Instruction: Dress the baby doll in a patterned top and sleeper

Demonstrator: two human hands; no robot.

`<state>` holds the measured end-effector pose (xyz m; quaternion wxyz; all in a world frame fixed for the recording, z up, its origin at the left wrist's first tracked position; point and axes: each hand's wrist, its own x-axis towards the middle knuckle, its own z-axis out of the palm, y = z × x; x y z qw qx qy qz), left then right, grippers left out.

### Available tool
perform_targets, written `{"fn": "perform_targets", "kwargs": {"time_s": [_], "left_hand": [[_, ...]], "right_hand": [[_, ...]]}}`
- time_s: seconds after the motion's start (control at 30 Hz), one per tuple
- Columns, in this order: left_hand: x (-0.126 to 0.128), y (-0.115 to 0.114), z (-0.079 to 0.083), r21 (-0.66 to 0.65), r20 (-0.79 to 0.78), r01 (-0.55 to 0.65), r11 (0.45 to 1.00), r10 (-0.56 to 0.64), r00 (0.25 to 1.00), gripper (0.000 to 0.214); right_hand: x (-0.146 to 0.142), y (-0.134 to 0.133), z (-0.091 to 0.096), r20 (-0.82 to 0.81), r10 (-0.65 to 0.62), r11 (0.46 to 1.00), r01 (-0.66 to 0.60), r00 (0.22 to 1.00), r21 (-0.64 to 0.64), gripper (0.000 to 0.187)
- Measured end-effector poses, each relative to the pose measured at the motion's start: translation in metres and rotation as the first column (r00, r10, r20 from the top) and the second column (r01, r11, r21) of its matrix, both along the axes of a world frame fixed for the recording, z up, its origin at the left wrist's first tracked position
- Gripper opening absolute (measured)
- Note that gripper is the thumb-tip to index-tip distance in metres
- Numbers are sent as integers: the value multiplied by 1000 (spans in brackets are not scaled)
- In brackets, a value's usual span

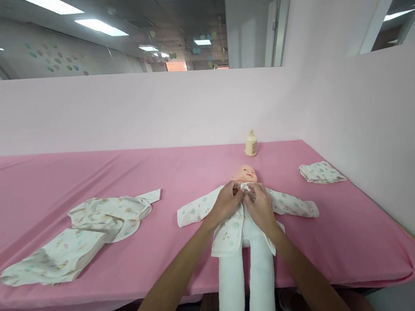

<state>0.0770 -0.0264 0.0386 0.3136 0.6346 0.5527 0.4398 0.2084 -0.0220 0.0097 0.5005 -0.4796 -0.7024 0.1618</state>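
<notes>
A baby doll [246, 174] lies on its back with its head away from me and its white cloth legs hanging over the front edge. It wears a white printed jacket [229, 233], both sleeves spread out to the sides and the front partly parted lower down. At the collar, my left hand [229, 200] pinches the jacket's left edge between thumb and fingers. My right hand [260, 205] grips the opposite edge close beside it. The fingertips of both nearly meet below the doll's chin, and they hide whatever fastening is there.
A pink cloth [135, 262] covers the table. More printed baby clothes [78, 238] lie crumpled at left. A cream pump bottle [251, 144] stands near the back wall. One folded printed cloth [321, 172] rests at far right. Behind is a mirror [132, 27].
</notes>
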Motion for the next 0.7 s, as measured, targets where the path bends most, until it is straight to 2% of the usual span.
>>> {"fn": "perform_targets", "kwargs": {"time_s": [0.13, 0.3, 0.4, 0.5, 0.6, 0.7], "left_hand": [[1, -23, 2, 105, -203, -86, 991, 106, 973, 27], [7, -37, -3, 185, -441, -90, 979, 165, 882, 16], [9, -37, -5, 252, -518, -119, 960, 237, 822, 10], [6, -39, -4, 263, -539, -141, 954, 267, 799, 15], [2, -43, -1, 241, -464, -167, 956, 264, 845, 19], [2, -44, 1, 287, -323, -182, 940, 274, 906, 18]], "right_hand": [[6, -6, 2, 263, -5, 1000, 4, 965, 2, 20], [13, -5, 2, 339, -61, 997, 39, 939, 71, 18], [16, -5, 4, 295, -78, 996, 61, 952, 67, 18], [21, -11, 8, 200, -40, 998, 48, 979, -39, 17], [26, -21, 13, 97, 24, 992, -12, 995, -128, 15], [28, -29, 15, -23, 70, 977, -73, 997, -203, 11]]}}
